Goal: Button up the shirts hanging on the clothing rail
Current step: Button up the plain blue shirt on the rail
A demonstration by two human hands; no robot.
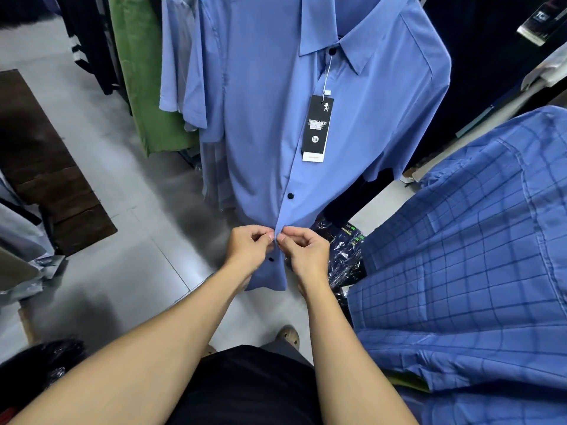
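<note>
Left hand (249, 250), right hand (307, 252): smooth shirt (260, 118)

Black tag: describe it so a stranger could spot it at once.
Find the plain blue shirt hanging in the middle. The black tag dangles on a string below its collar. A white bottom strip and 2XL circle set it apart.

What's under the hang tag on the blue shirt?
The placket of the shirt runs under the tag. Any button there is covered; black buttons show only at the collar and below the tag.
</note>
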